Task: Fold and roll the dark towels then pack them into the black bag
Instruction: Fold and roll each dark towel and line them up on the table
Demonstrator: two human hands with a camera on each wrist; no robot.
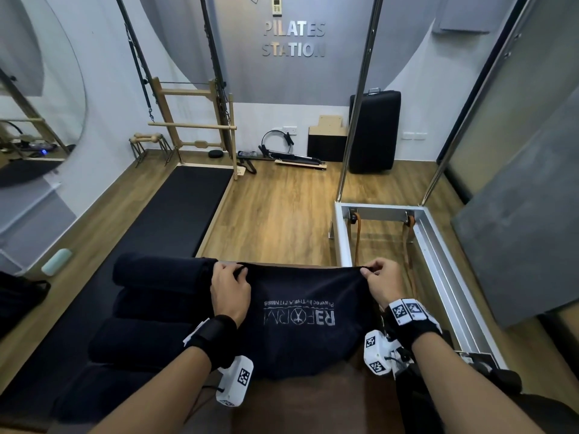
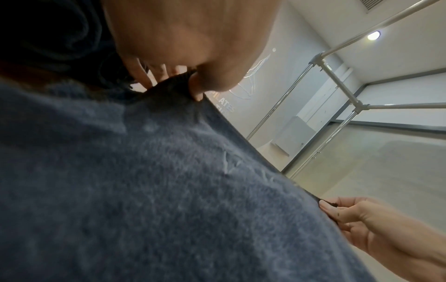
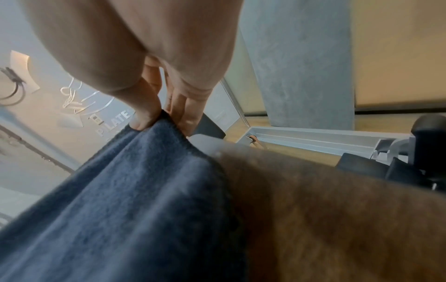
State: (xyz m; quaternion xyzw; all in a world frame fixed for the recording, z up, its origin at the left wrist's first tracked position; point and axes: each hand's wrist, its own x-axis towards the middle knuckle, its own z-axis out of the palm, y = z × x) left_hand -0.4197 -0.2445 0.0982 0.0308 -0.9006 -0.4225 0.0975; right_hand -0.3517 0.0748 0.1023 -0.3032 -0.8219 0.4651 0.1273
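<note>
Forearms: both of mine fill the bottom of the head view, wrist cameras strapped on, reaching out over the brown bench [image 1: 360, 399].
Left grip: my left hand [image 1: 230, 294] pinches the far left corner of the dark towel [image 1: 308, 327] between thumb and fingers; the left wrist view shows the hem bunched in that pinch.
Right grip: my right hand [image 1: 380, 285] pinches the far right corner the same way, thumb on top, fingers behind.
Towel position: it is stretched between my two hands, its far edge pulled fairly taut, the rest draping toward me onto the bench, white logo upside down from where I look.
Handling: soft, limp terry, light I judge; it sags at once wherever nothing holds it, so corners and hem are the places to take it, never the middle.
Next move: I judge a fold is due, far corners brought toward me with both kept level so the edges match.
Rolled towels [image 1: 163, 272]: several finished rolls lie just left of the towel, one touching my left hand's side.
Black bag [image 1: 18, 297]: well left of the towel, at the frame edge, only partly visible.
</note>
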